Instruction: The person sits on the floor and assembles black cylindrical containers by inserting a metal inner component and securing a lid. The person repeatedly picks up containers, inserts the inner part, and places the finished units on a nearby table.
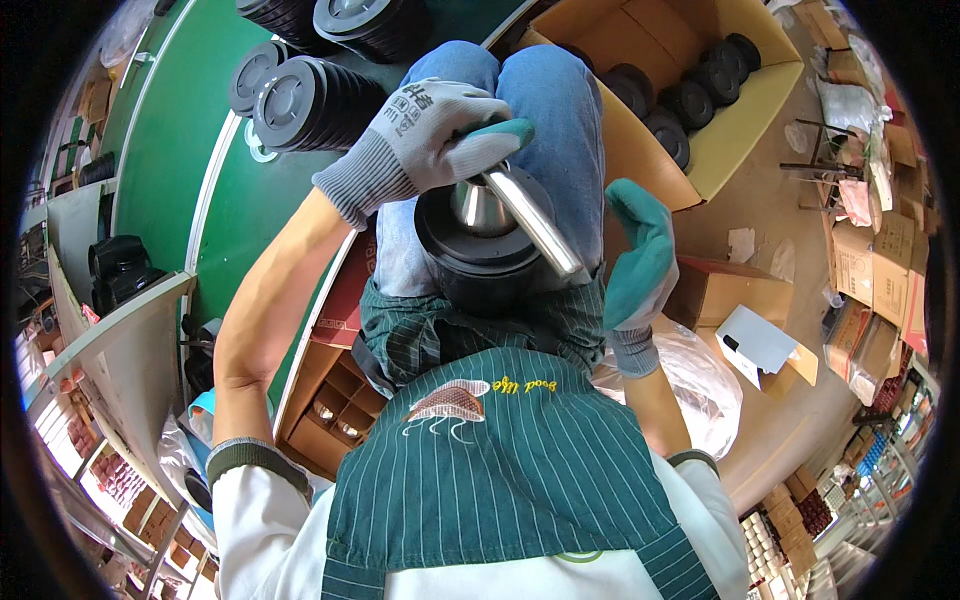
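My left hand [430, 135], in a grey and green work glove, is closed on the upper end of a shiny metal tube [535, 225]. The tube slants down toward my right. Beside it, partly behind the tube and the hand, a silver cone-shaped metal piece [478, 212] stands in the middle of a black round base [470, 265], which rests on my lap between my thighs. Whether tube and cone are joined is hidden by the glove. My right hand [640, 255], gloved alike, is held apart from the base on its right, fingers stretched out and holding nothing.
Stacks of black round discs [300, 105] stand on the green table [215, 220] at the left. An open cardboard box [745, 130] with several black discs stands ahead right. A divided carton [340, 390] is by my left hip, clear plastic [715, 400] at my right.
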